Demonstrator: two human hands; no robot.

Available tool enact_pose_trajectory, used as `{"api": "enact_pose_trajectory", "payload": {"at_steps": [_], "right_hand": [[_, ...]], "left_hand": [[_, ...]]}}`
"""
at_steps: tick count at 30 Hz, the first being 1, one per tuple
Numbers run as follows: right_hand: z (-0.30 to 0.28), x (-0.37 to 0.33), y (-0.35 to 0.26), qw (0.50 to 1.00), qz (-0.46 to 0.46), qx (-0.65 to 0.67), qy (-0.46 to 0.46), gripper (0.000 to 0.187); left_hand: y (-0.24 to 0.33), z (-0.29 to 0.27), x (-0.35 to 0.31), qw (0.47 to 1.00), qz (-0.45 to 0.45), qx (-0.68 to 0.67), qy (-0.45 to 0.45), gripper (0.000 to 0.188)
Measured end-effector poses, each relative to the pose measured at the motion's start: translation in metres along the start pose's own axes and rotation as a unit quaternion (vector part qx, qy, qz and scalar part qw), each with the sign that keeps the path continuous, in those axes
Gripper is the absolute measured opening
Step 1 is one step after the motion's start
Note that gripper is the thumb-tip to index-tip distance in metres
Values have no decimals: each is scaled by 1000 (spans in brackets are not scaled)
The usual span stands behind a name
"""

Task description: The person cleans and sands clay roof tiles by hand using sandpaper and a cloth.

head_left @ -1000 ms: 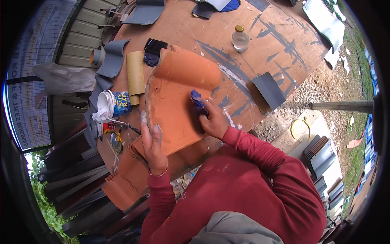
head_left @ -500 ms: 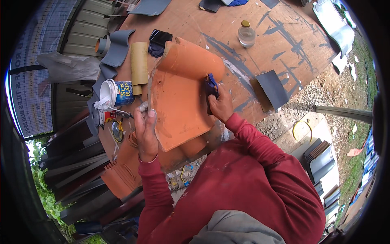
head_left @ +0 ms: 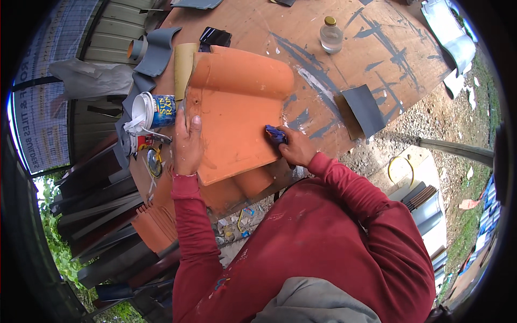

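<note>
Wooden table before me, brown top streaked with grey paint. On it: a gold-lidded clear jar; a bent dark-grey sheet at the right edge; a tan curved piece at left; an orange roof tile overlapping a second orange tile.

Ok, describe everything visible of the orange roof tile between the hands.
The orange tile looks like matt clay, smudged. A rounded ridge runs along its far side; a broad, flatter face lies nearer. A small dark spot shows near its left edge. It lies over the table, partly covering another orange piece. The left hand's grip touches its left edge; the right hand's grip holds blue cloth at its right edge.
</note>
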State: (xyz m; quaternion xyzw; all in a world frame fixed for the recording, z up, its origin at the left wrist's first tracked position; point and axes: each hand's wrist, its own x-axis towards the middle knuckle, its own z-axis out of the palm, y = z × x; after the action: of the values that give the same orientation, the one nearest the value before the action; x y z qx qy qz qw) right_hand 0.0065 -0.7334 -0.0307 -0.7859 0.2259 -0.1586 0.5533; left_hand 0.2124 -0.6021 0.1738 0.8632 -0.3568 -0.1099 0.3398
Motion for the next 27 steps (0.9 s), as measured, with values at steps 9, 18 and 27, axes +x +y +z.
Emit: {"api": "enact_pose_trajectory", "payload": {"at_steps": [9,18,27], "right_hand": [[-40,107,-161,886,-385,-1,258,60],[-63,53,22,911,26,362,196,27],[-112,3,-133,975,-15,131,181,39]], "left_hand": [[25,11,-48,995,12,-98,25,64],[52,19,-96,993,-16,-99,57,67],[123,102,-99,962,142,-213,92,85]]}}
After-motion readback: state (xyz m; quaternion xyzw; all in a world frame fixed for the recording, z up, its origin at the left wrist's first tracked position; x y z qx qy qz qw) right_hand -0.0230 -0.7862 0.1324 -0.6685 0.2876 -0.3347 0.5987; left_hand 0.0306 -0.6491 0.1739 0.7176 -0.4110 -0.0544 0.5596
